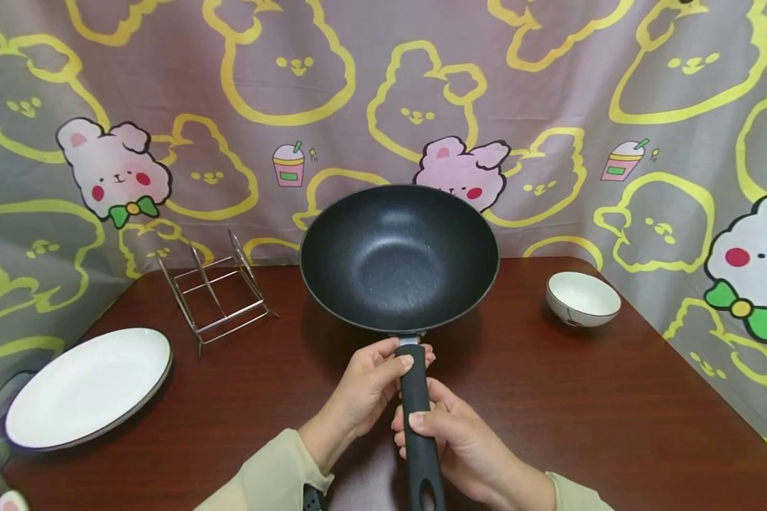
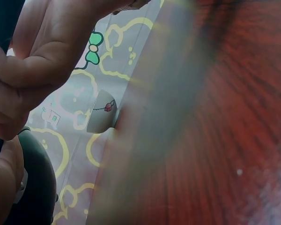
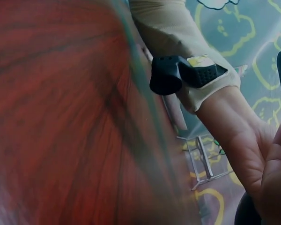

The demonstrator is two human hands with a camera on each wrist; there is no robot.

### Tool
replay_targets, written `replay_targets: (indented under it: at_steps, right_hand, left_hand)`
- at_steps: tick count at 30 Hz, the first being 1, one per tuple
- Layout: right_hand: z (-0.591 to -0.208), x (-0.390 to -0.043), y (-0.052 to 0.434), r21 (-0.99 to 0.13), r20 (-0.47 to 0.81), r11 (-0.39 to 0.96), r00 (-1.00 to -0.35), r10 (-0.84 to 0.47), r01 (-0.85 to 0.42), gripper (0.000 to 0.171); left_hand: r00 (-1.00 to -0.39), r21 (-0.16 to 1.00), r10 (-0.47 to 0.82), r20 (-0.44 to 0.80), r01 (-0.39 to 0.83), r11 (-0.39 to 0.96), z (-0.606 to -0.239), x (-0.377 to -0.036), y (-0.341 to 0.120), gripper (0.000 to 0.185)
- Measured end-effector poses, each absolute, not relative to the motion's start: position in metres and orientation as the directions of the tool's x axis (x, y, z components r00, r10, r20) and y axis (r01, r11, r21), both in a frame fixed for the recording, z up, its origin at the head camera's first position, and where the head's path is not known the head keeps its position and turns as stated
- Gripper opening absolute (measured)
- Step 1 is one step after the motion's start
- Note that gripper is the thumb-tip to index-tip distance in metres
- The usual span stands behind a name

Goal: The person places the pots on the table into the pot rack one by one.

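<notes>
— Where's the black non-stick wok point(image 1: 399, 259)?
— Just ahead of both hands; left hand point(image 1: 367, 387) grasps its black plastic handle point(image 1: 417, 419) near the bowl, right hand point(image 1: 454, 436) grasps it just behind

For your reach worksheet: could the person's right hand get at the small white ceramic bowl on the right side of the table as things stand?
Probably yes, once it lets go. The right hand grips the black wok's handle, so it is occupied, but only bare dark wooden table lies between it and the small white ceramic bowl.
</notes>
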State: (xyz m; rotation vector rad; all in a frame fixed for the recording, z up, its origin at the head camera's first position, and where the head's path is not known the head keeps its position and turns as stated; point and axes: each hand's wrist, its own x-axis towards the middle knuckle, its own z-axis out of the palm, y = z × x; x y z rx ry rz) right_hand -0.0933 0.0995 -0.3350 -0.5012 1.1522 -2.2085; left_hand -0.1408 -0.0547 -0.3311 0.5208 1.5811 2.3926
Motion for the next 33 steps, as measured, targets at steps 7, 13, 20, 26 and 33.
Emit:
replay_targets:
  at_steps: [7,13,20,26,33]
  right_hand:
    - [-0.338,-0.096,0.095,-0.872,0.106,-0.429,-0.763,-0.637,0.237,0.032]
    - [-0.34,-0.099,0.093,-0.9,0.107,-0.39,-0.771,-0.627,0.192,0.032]
    - [-0.341,-0.102,0.093,-0.948,0.175,-0.313,-0.745,-0.643,0.048,0.03]
    - [-0.341,-0.105,0.091,-0.951,0.222,-0.31,-0.719,-0.658,-0.01,0.031]
    - [-0.343,-0.108,0.088,-0.957,0.274,-0.26,-0.705,-0.655,-0.13,0.036]
  left_hand:
    - [-0.906,0.912,0.376,0.193,0.025,-0.409,-0.333,-0.142,-0.059,0.044]
    - [-0.901,0.915,0.376,0.215,0.051,-0.4,-0.335,-0.144,-0.062,0.044]
    - [-0.888,0.903,0.387,0.247,0.067,-0.424,-0.336,-0.145,-0.067,0.044]
    - [-0.89,0.902,0.377,0.257,0.081,-0.425,-0.334,-0.146,-0.07,0.044]
    - [-0.895,0.91,0.363,0.259,0.1,-0.403,-0.334,-0.146,-0.074,0.043]
